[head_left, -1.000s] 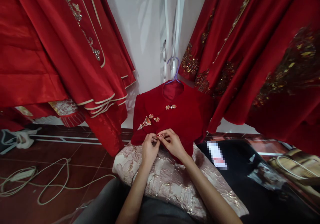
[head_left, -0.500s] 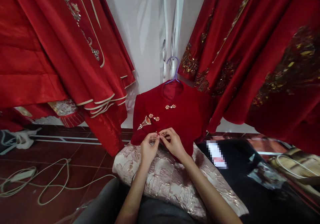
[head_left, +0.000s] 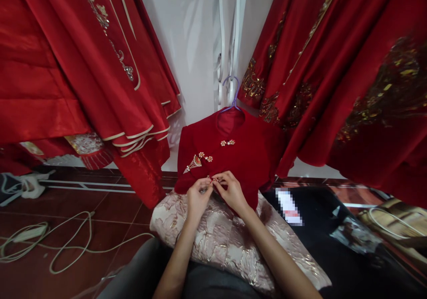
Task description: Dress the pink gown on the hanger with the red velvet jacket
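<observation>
A red velvet garment (head_left: 247,156) on a purple hanger (head_left: 234,98) is spread in front of me. My left hand (head_left: 199,196) and my right hand (head_left: 230,191) meet at its lower front, both closed in a pinch. Between their fingertips is a small jewelled clasp (head_left: 215,180), mostly covered by the fingers. Higher up sit a flower-shaped clasp (head_left: 228,143) with pearl-like beads and, on the left side, another jewelled clasp (head_left: 206,156) beside a brooch with hanging strands (head_left: 194,162).
A pale brocade cloth (head_left: 230,254) lies over my lap under the garment. Red embroidered gowns hang at left (head_left: 133,90) and right (head_left: 320,90). A coiled cable (head_left: 71,248) lies on the tiled floor. A plastic bag (head_left: 355,235) rests on a dark surface at right.
Hardly anything differs. The left hand's fingers have shifted very slightly at the clasp, while the right hand and the garment stay in place.
</observation>
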Demonstrator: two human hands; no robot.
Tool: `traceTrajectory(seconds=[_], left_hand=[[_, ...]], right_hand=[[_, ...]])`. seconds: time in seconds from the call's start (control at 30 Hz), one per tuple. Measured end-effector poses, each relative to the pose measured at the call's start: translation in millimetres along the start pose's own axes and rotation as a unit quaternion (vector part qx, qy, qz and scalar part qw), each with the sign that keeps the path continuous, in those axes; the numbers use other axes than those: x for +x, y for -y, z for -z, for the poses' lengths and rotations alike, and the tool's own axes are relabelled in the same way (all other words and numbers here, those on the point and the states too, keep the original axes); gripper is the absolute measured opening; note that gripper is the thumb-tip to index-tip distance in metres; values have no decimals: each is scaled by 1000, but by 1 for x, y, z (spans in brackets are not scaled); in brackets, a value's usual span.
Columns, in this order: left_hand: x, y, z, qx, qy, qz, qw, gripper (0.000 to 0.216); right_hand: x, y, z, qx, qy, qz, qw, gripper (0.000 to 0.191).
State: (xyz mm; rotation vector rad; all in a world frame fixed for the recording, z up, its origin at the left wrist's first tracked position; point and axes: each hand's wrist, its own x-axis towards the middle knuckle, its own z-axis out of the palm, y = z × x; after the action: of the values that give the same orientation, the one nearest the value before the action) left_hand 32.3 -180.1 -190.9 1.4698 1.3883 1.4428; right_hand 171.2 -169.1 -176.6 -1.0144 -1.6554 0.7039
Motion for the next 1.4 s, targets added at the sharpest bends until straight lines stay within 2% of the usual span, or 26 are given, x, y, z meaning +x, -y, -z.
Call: traceTrajectory(seconds=[0.17, 0.57, 0.7, 0.9, 1.1, 1.23, 1.33, 1.4], left_hand=[[4, -8, 7, 34, 0, 10, 999, 16], [18, -17, 16, 113, 66, -52, 990, 8], [22, -26, 18, 149, 114, -61, 980, 7], [36, -37, 28, 151, 202, -25, 967, 9], [46, -35, 34, 160, 242, -31, 956, 8], [34, -23, 26, 161, 216, -62, 961, 6], [25, -18, 23, 166, 156, -77, 971, 8], [26, -21, 26, 161, 100, -75, 979, 15]], right_hand=[[-1, 3, -2, 9, -8, 8, 1000, 15], [-4, 1, -8, 2, -31, 15, 999, 18], [-3, -1, -8, -15, -40, 14, 999, 17], [-3, -2, -8, -18, -42, 14, 999, 16], [-3, 0, -8, -6, -31, 8, 999, 16], [-3, -2, -4, -45, 3, -31, 999, 14], [-2, 0, 3, -110, 32, -57, 992, 11], [0, 3, 9, -127, 28, -58, 990, 14]])
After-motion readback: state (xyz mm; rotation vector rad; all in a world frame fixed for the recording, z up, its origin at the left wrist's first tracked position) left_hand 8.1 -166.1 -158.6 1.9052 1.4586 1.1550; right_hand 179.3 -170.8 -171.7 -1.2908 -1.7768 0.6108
